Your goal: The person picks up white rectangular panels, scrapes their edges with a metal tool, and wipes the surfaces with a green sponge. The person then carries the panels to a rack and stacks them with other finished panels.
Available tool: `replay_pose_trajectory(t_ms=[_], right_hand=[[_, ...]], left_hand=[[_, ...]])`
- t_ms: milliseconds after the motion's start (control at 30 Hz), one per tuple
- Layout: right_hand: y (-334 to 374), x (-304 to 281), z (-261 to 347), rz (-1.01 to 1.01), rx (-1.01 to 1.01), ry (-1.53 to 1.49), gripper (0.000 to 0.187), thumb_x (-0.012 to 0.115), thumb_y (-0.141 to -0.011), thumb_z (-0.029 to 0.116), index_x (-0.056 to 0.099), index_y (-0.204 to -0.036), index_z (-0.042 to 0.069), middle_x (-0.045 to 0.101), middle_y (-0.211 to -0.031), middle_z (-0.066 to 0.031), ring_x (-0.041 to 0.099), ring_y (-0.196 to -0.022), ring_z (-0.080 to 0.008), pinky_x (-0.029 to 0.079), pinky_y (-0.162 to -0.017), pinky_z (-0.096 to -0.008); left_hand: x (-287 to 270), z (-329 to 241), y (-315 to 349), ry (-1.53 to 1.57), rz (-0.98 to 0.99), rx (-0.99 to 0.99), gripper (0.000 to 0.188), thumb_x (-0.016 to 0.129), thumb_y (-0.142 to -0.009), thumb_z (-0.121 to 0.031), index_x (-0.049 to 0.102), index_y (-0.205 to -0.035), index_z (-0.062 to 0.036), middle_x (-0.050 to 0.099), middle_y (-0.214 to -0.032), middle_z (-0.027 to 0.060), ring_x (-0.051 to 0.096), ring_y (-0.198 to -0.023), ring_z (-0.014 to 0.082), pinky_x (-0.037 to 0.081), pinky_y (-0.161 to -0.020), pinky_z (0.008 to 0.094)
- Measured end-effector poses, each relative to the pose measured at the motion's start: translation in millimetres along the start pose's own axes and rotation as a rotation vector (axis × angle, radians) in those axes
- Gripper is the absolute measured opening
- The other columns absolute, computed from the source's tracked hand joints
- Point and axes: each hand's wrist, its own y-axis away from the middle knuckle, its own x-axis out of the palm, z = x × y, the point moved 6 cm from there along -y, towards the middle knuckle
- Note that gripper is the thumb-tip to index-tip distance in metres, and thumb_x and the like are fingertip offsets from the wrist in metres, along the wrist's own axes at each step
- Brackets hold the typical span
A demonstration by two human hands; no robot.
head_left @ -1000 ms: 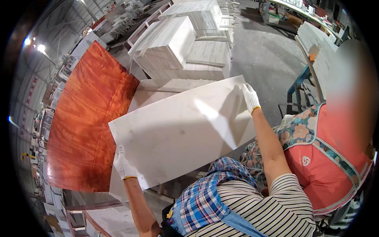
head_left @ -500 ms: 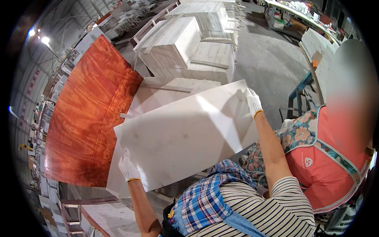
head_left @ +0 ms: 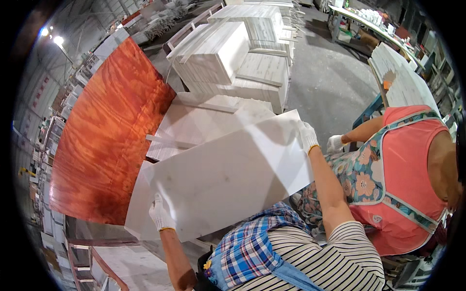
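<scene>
A white marble slab (head_left: 228,179) with faint grey marks is held tilted in front of me. My left hand (head_left: 160,213), in a white knit glove, grips it near its left end, with fingers on its upper face. My right hand (head_left: 307,137), gloved the same way, is closed round its far right edge. A pale slab (head_left: 138,213) shows beneath its left end. Just beyond lies a stack of white slabs (head_left: 196,116) with thin strips on top; the held slab hides part of it.
A large glossy orange-red sheet with wood-like grain (head_left: 107,140) stands at the left. Taller stacks of marble (head_left: 213,53) rise ahead. A co-worker in a coral top and floral apron (head_left: 374,189) is close on my right. A long worktable (head_left: 374,24) stands far right.
The slab and both my hands have shifted slightly, uncovering more of the stack behind. The co-worker has changed posture, and a gloved hand of theirs now shows near my right arm.
</scene>
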Motion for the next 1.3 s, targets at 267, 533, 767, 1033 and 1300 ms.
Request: replay_pose_trajectory(t_ms=[267,533,767,1033,1300], right_hand=[[0,4,-4,-0.013,-0.069,-0.076,0.052,0.056,-0.094,0.046,0.066,-0.109,-0.002,0.062,-0.085,-0.0026,0.052,-0.078,-0.0119,0.044,-0.072,-0.0298],[22,15,2,-0.058,-0.071,0.044,0.055,0.056,-0.094,0.046,0.065,-0.110,-0.005,0.065,-0.089,-0.0086,0.055,-0.080,-0.0149,0.045,-0.073,-0.0316],[-12,16,-84,-0.017,-0.026,0.158,0.055,0.053,-0.094,0.048,0.068,-0.108,-0.003,0.069,-0.101,-0.0202,0.063,-0.095,-0.0280,0.047,-0.084,-0.0363],[-4,81,-69,0.189,-0.644,1.107,0.028,0.047,-0.099,0.023,0.068,-0.103,0.006,0.068,-0.104,-0.0184,0.065,-0.098,-0.0362,0.053,-0.086,-0.0462],[-23,96,-92,0.389,0.213,-0.054,0.052,0.055,-0.099,0.045,0.064,-0.122,0.000,0.064,-0.111,-0.0044,0.058,-0.096,-0.0166,0.048,-0.086,-0.0315]], left_hand=[[-18,19,4,-0.080,-0.067,0.001,0.037,0.067,-0.093,-0.038,0.065,-0.101,-0.0017,0.061,-0.094,0.0043,0.055,-0.086,0.0161,0.047,-0.078,0.0335],[-48,61,-8,-0.127,-0.091,-0.023,0.043,0.066,-0.093,-0.043,0.065,-0.104,-0.0012,0.060,-0.095,0.0050,0.054,-0.089,0.0161,0.047,-0.078,0.0333],[-50,119,-8,-0.101,-0.082,-0.144,0.041,0.063,-0.095,-0.040,0.065,-0.107,0.0000,0.065,-0.100,0.0086,0.062,-0.085,0.0171,0.053,-0.070,0.0337],[-110,200,12,-0.182,-0.171,-0.362,0.033,0.065,-0.092,-0.032,0.070,-0.100,-0.0005,0.070,-0.091,0.0072,0.065,-0.079,0.0178,0.055,-0.068,0.0329],[-107,193,15,-0.415,-0.140,-0.112,0.062,0.061,-0.092,-0.046,0.048,-0.137,-0.0051,0.065,-0.114,0.0165,0.062,-0.102,0.0270,0.047,-0.091,0.0388]])
